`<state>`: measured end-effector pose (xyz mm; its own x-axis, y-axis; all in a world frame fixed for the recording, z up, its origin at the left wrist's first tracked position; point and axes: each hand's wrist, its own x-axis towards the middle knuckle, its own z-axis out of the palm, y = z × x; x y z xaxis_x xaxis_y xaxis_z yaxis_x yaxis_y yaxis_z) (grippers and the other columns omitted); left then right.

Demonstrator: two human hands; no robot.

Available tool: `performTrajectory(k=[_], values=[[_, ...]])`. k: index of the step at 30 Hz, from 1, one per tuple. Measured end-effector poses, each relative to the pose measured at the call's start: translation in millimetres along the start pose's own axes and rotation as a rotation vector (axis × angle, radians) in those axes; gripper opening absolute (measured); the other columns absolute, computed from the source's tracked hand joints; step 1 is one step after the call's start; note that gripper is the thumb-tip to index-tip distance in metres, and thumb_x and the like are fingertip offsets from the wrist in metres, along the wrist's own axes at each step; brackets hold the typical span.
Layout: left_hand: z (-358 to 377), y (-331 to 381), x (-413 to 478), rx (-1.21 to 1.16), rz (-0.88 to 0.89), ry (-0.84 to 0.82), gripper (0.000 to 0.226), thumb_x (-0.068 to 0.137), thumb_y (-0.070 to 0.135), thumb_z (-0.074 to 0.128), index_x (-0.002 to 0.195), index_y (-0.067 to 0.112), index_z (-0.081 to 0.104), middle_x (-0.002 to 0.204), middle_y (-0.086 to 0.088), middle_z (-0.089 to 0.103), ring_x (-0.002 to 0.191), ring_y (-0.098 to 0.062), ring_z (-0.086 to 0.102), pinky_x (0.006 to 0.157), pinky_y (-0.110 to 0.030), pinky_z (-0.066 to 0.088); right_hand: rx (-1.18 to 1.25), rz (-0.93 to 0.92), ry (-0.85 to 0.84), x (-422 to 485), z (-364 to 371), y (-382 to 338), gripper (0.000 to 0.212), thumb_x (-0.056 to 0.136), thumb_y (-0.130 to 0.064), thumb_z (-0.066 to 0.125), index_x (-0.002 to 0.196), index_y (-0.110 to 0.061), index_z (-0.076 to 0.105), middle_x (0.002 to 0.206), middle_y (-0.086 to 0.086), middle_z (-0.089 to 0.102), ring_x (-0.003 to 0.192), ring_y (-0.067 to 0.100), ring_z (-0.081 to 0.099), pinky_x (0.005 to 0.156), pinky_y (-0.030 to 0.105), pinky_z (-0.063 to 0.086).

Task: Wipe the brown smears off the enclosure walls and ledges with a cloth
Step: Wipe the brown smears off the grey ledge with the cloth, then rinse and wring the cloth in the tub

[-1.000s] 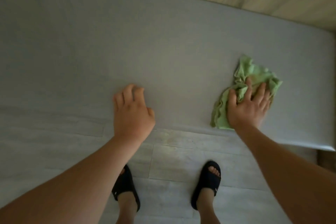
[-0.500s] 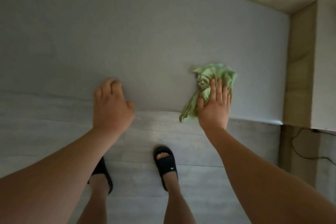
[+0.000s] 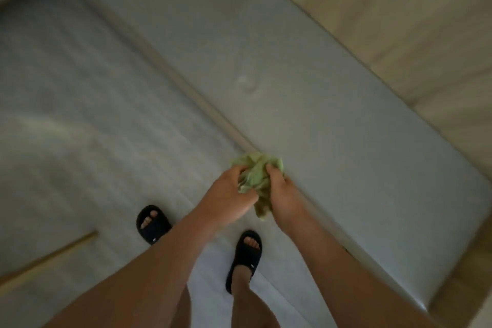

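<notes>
Both bare forearms reach forward and down and converge in front of the body. The left hand (image 3: 227,196) and the right hand (image 3: 286,201) meet close together, backs up. The fingers of each curl into the bunched green cloth (image 3: 255,177) gripped between them, and the wrists are nearly straight.

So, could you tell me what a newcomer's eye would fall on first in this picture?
The crumpled green cloth at the centre stands out most. It is gripped between the left hand and the right hand, by the near edge of the long grey ledge. Below it, the left sandal and the right sandal, both black, stand on the pale floor.
</notes>
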<state>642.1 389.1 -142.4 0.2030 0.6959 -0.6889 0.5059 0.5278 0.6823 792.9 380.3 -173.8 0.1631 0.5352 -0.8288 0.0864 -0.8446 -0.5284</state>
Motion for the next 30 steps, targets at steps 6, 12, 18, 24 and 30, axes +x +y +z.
performTrajectory(k=[6,12,18,24,30], values=[[-79.8,-39.8,-65.4,-0.12,0.043,0.334,0.012,0.087,0.03,0.074,0.084,0.021,0.066,0.087,0.004,0.066,0.079,-0.002,0.063,0.074,-0.021,0.052,0.264,0.023,-0.449,-32.4,110.3,-39.3,0.072,0.106,-0.057,0.023,0.128,-0.005,0.069,0.129,0.019,0.07,0.121,0.029,0.067,0.105,0.043,0.051],[-132.7,-84.1,-124.7,-0.88,-0.007,0.481,0.027,0.084,0.017,0.067,0.098,-0.005,0.071,0.092,-0.015,0.075,0.083,-0.023,0.071,0.077,-0.037,0.057,-0.028,0.03,-0.459,-50.4,196.0,-25.9,0.056,0.105,-0.059,0.03,0.131,-0.028,0.068,0.129,-0.002,0.072,0.126,0.022,0.063,0.111,0.048,0.046],[-175.4,-135.8,-200.5,-1.424,0.059,0.483,0.033,0.084,0.025,0.055,0.101,0.01,0.079,0.108,-0.019,0.073,0.099,-0.031,0.071,0.084,-0.041,0.055,0.076,0.086,-0.644,-102.0,263.6,-21.7,0.069,0.106,-0.063,0.027,0.139,-0.015,0.064,0.14,0.015,0.064,0.132,0.034,0.06,0.112,0.053,0.044],[-244.2,-198.1,-296.6,-1.434,-0.048,0.923,0.042,0.096,0.035,0.06,0.119,0.002,0.072,0.113,-0.021,0.075,0.107,-0.035,0.073,0.099,-0.058,0.056,-0.151,-0.129,-0.705,-184.7,343.4,-29.9,0.039,0.107,-0.027,0.047,0.137,-0.007,0.063,0.135,0.019,0.067,0.126,0.036,0.064,0.106,0.055,0.049],[-288.3,-277.6,-404.1,-1.11,-0.219,1.347,0.017,0.085,0.03,0.064,0.1,0.023,0.063,0.101,-0.009,0.072,0.095,-0.026,0.071,0.09,-0.051,0.059,-0.336,-0.389,-0.647,-270.8,451.7,-24.4,0.024,0.103,-0.009,0.054,0.122,-0.005,0.069,0.116,0.017,0.075,0.111,0.037,0.071,0.089,0.053,0.06]])
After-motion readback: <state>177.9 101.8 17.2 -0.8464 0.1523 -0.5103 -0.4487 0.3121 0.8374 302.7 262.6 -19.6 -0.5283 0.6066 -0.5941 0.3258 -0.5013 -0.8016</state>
